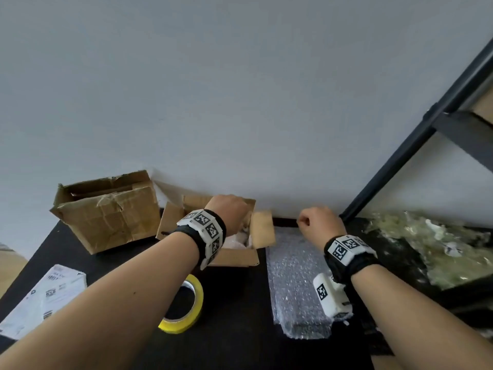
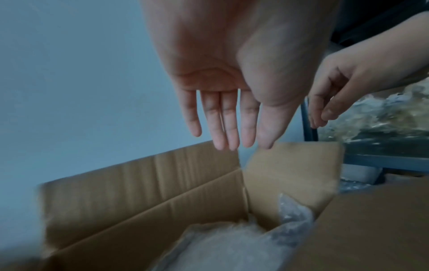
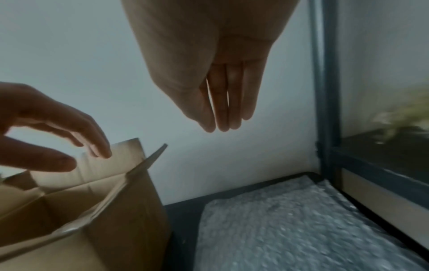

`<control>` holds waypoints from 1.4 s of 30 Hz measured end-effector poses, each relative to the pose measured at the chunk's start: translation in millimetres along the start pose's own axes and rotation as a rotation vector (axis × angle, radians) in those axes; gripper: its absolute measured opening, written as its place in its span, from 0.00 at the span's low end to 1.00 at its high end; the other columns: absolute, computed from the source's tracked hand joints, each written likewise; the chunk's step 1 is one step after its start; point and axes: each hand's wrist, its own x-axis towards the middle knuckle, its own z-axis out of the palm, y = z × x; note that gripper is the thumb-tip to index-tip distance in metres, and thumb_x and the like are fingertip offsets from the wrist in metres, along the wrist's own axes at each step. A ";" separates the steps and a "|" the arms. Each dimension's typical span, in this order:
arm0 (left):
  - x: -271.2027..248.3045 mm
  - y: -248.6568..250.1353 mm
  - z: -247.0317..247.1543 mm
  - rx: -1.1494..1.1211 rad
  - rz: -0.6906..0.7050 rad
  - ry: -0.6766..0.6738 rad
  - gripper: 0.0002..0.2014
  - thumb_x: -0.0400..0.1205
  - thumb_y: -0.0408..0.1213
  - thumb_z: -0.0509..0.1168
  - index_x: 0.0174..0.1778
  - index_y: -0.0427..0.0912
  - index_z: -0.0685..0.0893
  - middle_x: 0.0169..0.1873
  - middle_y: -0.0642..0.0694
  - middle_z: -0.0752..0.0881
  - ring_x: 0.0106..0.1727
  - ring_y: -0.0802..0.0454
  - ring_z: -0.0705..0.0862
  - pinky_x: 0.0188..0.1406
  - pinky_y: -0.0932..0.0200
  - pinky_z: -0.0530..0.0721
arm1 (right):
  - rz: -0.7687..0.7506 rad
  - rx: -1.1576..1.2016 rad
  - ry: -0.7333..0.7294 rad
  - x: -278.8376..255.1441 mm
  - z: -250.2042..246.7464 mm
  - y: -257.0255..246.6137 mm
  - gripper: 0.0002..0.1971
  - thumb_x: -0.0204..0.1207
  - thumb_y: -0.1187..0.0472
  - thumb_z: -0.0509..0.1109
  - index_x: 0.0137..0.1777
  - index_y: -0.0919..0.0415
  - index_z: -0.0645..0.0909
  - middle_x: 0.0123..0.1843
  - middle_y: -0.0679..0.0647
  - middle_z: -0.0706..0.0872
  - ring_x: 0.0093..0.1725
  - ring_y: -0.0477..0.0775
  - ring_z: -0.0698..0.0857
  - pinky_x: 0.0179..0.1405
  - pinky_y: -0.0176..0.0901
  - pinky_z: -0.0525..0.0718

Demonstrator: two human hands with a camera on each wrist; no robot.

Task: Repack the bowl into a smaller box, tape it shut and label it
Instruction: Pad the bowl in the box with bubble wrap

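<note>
The small open cardboard box [image 1: 234, 259] stands at the back of the black table [image 1: 234, 329]. Inside lies a bubble-wrapped bundle [image 2: 227, 243]; the bowl itself is hidden. My left hand [image 1: 232, 212] hovers over the box with straight fingers [image 2: 228, 128], its fingertips near the upright right flap [image 2: 292, 170], holding nothing. My right hand [image 1: 317, 220] hangs to the right of the box, above the table's back edge, its fingers [image 3: 234, 102] straight and together, empty. The yellow tape roll [image 1: 186, 305] and a white label sheet [image 1: 45, 297] lie in front, on the left.
A larger worn cardboard box [image 1: 112, 214] stands open at the back left. A sheet of bubble wrap [image 1: 293, 276] lies flat right of the small box. A dark metal shelf frame [image 1: 416, 145] with crumpled plastic film [image 1: 432, 244] borders the right side. The wall is close behind.
</note>
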 end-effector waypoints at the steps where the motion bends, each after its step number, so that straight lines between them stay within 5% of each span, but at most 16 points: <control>1: 3.8 8.6 -1.4 0.009 0.036 0.014 0.14 0.81 0.36 0.60 0.61 0.45 0.82 0.61 0.48 0.82 0.60 0.47 0.82 0.53 0.52 0.81 | 0.036 0.004 -0.009 -5.5 -1.0 7.8 0.11 0.79 0.60 0.63 0.50 0.52 0.88 0.50 0.53 0.90 0.52 0.59 0.86 0.45 0.41 0.79; 9: 37.4 77.8 -4.3 -0.166 0.117 0.061 0.16 0.81 0.38 0.60 0.65 0.46 0.80 0.63 0.46 0.79 0.63 0.46 0.78 0.56 0.52 0.79 | 0.260 0.169 -0.069 -30.3 3.5 71.0 0.10 0.78 0.61 0.64 0.43 0.56 0.88 0.40 0.54 0.91 0.40 0.58 0.89 0.45 0.45 0.87; 14: 54.1 109.5 7.0 -0.217 0.126 0.011 0.20 0.83 0.50 0.58 0.69 0.46 0.76 0.64 0.46 0.77 0.65 0.45 0.78 0.58 0.50 0.78 | 0.307 0.196 -0.215 -32.1 23.2 98.5 0.12 0.79 0.62 0.63 0.47 0.56 0.89 0.51 0.53 0.90 0.55 0.57 0.87 0.53 0.41 0.82; 17: 63.8 122.9 22.8 -0.263 0.123 -0.051 0.23 0.83 0.52 0.59 0.70 0.43 0.74 0.65 0.44 0.75 0.67 0.44 0.76 0.62 0.49 0.77 | 0.281 0.123 -0.347 -26.7 43.7 104.5 0.13 0.78 0.65 0.61 0.39 0.59 0.87 0.45 0.56 0.88 0.54 0.61 0.87 0.46 0.43 0.83; 21: 74.5 133.2 42.1 -0.313 0.077 -0.140 0.24 0.83 0.51 0.60 0.71 0.43 0.73 0.66 0.43 0.74 0.67 0.44 0.75 0.63 0.47 0.78 | 0.309 0.112 -0.432 -15.4 68.0 112.0 0.10 0.80 0.65 0.60 0.47 0.63 0.83 0.49 0.58 0.86 0.59 0.62 0.84 0.46 0.44 0.81; 25: 82.4 137.7 58.2 -0.348 0.011 -0.200 0.24 0.82 0.46 0.62 0.74 0.44 0.70 0.69 0.42 0.72 0.69 0.42 0.74 0.65 0.47 0.77 | 0.399 0.110 -0.487 -4.5 87.2 114.7 0.16 0.80 0.64 0.61 0.67 0.65 0.74 0.65 0.62 0.80 0.61 0.60 0.83 0.47 0.42 0.77; 30: 88.9 146.1 74.8 -0.300 -0.046 -0.340 0.27 0.81 0.40 0.64 0.76 0.42 0.65 0.71 0.40 0.69 0.70 0.39 0.73 0.64 0.46 0.76 | 0.461 0.113 -0.452 2.4 102.8 122.5 0.25 0.77 0.65 0.67 0.73 0.63 0.67 0.68 0.62 0.79 0.66 0.62 0.81 0.59 0.48 0.80; 34: 93.8 145.1 79.0 -0.295 -0.064 -0.377 0.26 0.82 0.40 0.64 0.76 0.43 0.65 0.71 0.40 0.70 0.69 0.40 0.74 0.62 0.49 0.77 | 0.477 0.165 -0.421 2.7 109.6 128.3 0.24 0.75 0.67 0.68 0.71 0.60 0.69 0.64 0.60 0.82 0.63 0.63 0.82 0.57 0.48 0.81; 42: 101.1 142.5 77.5 -0.295 -0.073 -0.323 0.20 0.82 0.38 0.64 0.70 0.40 0.71 0.67 0.41 0.73 0.64 0.42 0.77 0.59 0.51 0.80 | 0.494 0.250 -0.219 8.6 87.5 127.9 0.07 0.77 0.65 0.63 0.50 0.60 0.82 0.53 0.56 0.87 0.54 0.61 0.85 0.47 0.43 0.80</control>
